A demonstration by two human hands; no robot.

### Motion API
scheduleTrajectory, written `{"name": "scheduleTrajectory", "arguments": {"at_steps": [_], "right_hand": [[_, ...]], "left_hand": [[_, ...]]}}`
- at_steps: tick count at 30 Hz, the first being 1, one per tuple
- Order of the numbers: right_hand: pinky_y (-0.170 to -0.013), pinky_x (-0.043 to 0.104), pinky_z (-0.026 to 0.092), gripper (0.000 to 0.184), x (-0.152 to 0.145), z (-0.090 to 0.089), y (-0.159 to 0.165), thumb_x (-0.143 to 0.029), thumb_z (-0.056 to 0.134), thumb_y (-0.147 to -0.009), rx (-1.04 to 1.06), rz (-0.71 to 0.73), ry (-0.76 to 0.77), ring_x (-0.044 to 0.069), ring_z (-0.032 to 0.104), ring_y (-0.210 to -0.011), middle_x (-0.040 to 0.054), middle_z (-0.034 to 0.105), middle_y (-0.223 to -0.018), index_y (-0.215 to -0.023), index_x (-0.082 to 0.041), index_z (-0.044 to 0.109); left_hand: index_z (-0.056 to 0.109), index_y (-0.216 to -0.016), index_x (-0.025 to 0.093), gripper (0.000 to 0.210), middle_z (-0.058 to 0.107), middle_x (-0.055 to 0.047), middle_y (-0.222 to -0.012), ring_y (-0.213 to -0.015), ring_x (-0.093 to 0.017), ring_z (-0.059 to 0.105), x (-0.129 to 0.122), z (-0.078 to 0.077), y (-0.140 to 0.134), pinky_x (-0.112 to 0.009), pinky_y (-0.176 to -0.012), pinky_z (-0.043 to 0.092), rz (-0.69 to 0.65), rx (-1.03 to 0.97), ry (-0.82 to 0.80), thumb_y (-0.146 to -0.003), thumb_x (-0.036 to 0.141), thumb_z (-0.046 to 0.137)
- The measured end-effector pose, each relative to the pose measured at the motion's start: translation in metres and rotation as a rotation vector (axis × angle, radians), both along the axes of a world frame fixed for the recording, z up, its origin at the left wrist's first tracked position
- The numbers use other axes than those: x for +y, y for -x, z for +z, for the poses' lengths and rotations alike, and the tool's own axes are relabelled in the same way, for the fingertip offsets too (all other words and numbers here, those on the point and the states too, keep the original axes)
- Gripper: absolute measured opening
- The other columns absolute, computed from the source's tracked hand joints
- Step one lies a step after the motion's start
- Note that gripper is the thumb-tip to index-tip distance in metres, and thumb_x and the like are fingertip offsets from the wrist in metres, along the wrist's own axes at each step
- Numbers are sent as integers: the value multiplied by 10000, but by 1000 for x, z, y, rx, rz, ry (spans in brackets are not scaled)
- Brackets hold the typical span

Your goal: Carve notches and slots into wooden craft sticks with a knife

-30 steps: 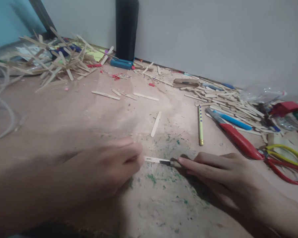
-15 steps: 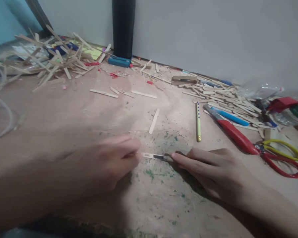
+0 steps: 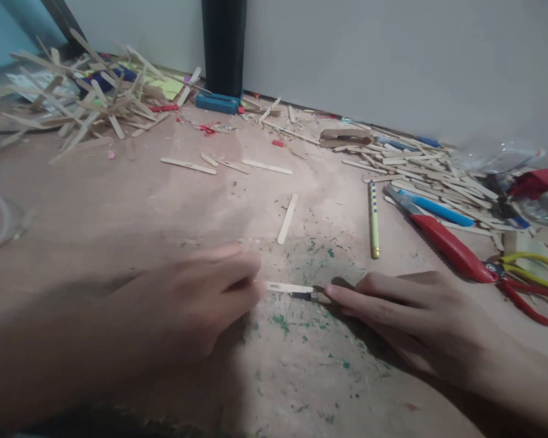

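My left hand (image 3: pixel 214 298) is closed, its fingertips pinching one end of a pale wooden popsicle stick (image 3: pixel 285 286) that points right, low over the table. My right hand (image 3: pixel 406 316) is closed on the handle of a craft knife (image 3: pixel 320 297). The knife's dark blade lies along the near edge of the stick, close to its right end; whether it touches the wood I cannot tell. Another popsicle stick (image 3: pixel 287 219) lies on the table beyond my hands. Green shavings (image 3: pixel 281 322) are scattered under and around the knife.
A yellow pencil (image 3: pixel 373 219), red-handled snips (image 3: pixel 456 246) and a blue pen-like tool (image 3: pixel 438 208) lie to the right. Behind them spreads a pile of popsicle sticks (image 3: pixel 429 173). Another heap (image 3: pixel 105 109) stands at the back left. A dark post (image 3: pixel 223 48) rises at the wall.
The knife blade has shifted from on the stick to its near edge, baring more of the stick's right end. My right hand sits slightly farther right. The view has shifted a little.
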State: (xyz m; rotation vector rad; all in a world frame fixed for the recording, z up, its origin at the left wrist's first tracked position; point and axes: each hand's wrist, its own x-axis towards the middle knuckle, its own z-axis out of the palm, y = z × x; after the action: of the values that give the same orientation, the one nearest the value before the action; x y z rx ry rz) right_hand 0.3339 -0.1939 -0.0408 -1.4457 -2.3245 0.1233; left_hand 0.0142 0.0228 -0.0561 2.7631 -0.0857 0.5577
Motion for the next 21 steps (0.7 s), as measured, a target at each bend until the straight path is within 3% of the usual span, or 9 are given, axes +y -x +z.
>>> {"name": "scheduleTrajectory", "arguments": {"at_steps": [5, 8, 10, 14, 21], "right_hand": [[-577, 337, 516, 387, 1, 6, 1, -144, 575, -1336, -3, -34, 45, 160, 742, -664, 10, 807, -1009, -1673, -263, 724], [-557, 326, 502, 343, 2, 5, 1, -175, 597, -1349, 3, -49, 4, 144, 690, -615, -13, 777, -964, -1652, -263, 732], [-561, 304, 510, 330, 1, 4, -1, -190, 561, -1367, 6, -47, -8, 135, 666, -601, -20, 761, -953, -1644, -267, 722], [-591, 289, 548, 363, -2, 4, -3, -191, 498, -1383, -25, -18, 30, 144, 750, -657, 15, 819, -1017, -1683, -258, 690], [-561, 308, 500, 350, 0, 3, 1, -196, 500, -1388, -20, -1, -6, 132, 669, -607, 5, 800, -1004, -1666, -221, 711]], "left_hand": [[733, -1161, 233, 370, 755, -24, -1116, -950, -231, 708, 0, 1, -1, -392, -848, 532, -7, 10, 6, -1102, -58, 512], [748, -1170, 228, 349, 755, -25, -1115, -967, -238, 710, 0, 0, 0, -400, -860, 543, -12, 12, -2, -1115, -46, 539], [752, -1178, 228, 351, 757, -24, -1122, -976, -236, 713, 0, 0, 1, -400, -872, 551, -6, 19, 4, -1132, -43, 533], [752, -1162, 221, 383, 760, -25, -1115, -978, -228, 730, -1, 0, 2, -393, -871, 559, -14, -7, 11, -1113, -64, 502], [753, -1132, 225, 389, 764, -31, -1106, -969, -238, 738, -1, 5, -1, -397, -853, 564, -20, 8, 18, -1080, -70, 505]]}}
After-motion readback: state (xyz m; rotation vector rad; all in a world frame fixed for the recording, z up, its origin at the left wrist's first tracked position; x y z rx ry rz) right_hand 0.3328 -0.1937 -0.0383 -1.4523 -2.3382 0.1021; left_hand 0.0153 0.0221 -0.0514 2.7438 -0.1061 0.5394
